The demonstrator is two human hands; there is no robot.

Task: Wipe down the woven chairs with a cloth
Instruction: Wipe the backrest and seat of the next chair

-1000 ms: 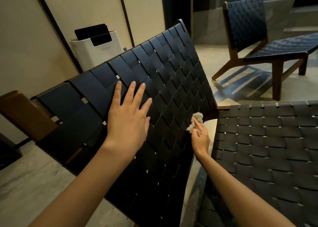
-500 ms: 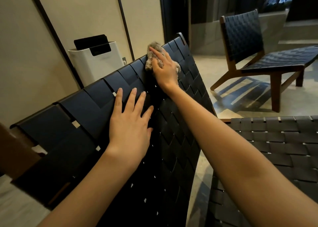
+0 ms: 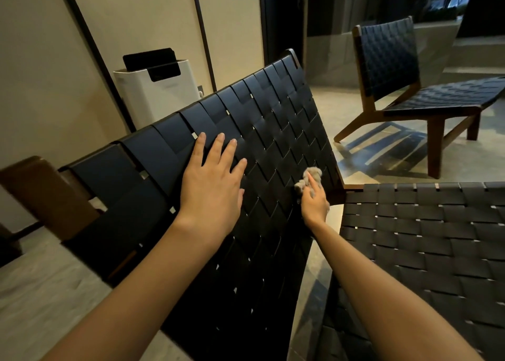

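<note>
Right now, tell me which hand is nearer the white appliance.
Left. The left hand lies flat on the backrest, in front and right of the white appliance; the right hand, gripping the cloth, is farther right.

Lounge-like room: woven lounge chairs (image 3: 390, 54), white air purifier (image 3: 161, 98), panelled wall (image 3: 54, 60).

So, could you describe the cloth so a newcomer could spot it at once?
Find the black woven chair back tilted across the middle. Near its right edge, the right hand holds a small crumpled cloth against the weave. It is the only pale, fluffy thing on the dark straps.
</note>
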